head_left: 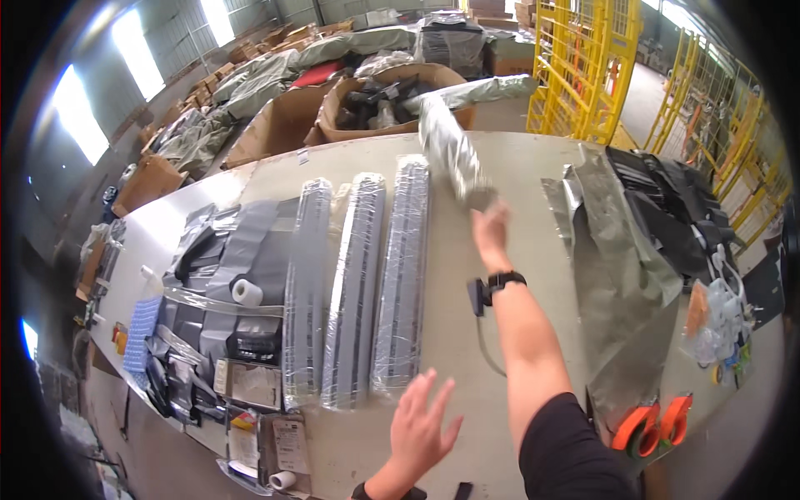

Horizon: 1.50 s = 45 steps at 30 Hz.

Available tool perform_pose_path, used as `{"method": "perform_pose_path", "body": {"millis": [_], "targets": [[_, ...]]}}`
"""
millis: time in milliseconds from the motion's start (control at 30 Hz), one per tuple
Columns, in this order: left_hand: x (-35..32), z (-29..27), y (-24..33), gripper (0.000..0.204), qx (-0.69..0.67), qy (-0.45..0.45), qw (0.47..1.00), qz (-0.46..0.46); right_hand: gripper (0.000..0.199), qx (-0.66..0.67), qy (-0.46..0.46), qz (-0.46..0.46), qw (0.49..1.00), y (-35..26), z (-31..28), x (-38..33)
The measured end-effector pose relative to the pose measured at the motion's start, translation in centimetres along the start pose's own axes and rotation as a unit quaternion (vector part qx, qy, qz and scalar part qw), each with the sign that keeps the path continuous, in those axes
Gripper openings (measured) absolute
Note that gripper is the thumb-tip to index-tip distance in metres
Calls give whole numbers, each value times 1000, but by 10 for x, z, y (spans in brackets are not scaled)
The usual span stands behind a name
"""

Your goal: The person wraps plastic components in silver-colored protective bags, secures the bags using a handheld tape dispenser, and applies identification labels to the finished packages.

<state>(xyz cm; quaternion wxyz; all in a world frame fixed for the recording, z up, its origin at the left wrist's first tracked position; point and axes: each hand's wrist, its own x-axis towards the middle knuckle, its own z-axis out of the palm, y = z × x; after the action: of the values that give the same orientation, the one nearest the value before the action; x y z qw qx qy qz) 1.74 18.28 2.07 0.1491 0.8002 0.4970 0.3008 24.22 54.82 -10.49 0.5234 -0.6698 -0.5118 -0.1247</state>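
Note:
My right hand (492,229) reaches across the table, its fingers closed at the near end of a long package in silvery plastic (450,148). Motion blurs this package, which slants up toward the carton at the table's far edge. My left hand (421,429) is open with fingers spread, holding nothing. It is nearest to the lower end of a long grey package in clear film (402,275). Two similar film-wrapped packages, a middle one (354,292) and a left one (307,292), lie side by side next to it.
Grey plastic bags (225,250) and a white roll (247,292) lie at left. Grey-green sheeting (621,283) and orange tape dispensers (637,429) are at right. Beyond the table stand an open carton (329,108), another grey-green wrapped length (487,90) and a yellow metal frame (575,75).

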Motion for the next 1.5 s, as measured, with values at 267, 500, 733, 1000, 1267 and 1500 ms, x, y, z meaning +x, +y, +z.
{"method": "perform_pose_path", "body": {"millis": [267, 500, 733, 1000, 1267, 1500], "targets": [[-20, 28, -130, 78, 93, 71, 979, -170, 102, 172, -460, 34, 870, -159, -110, -201], [-19, -7, -113, 77, -501, -56, 794, -339, 109, 189, -480, 254, 818, -151, -178, -212], [-46, 38, -55, 88, -461, -247, 791, -317, 96, 217, -470, 252, 818, -88, -438, -304], [-18, 84, 9, 100, 58, -334, 939, -64, 85, 188, -436, 280, 834, -81, -523, -324], [111, 202, 150, 49, 103, -113, 970, 190, 68, -241, -107, 101, 959, 12, -541, -219], [88, 302, 127, 33, 48, -146, 974, 164, 86, -382, -152, 198, 890, 89, -522, -230]]}}
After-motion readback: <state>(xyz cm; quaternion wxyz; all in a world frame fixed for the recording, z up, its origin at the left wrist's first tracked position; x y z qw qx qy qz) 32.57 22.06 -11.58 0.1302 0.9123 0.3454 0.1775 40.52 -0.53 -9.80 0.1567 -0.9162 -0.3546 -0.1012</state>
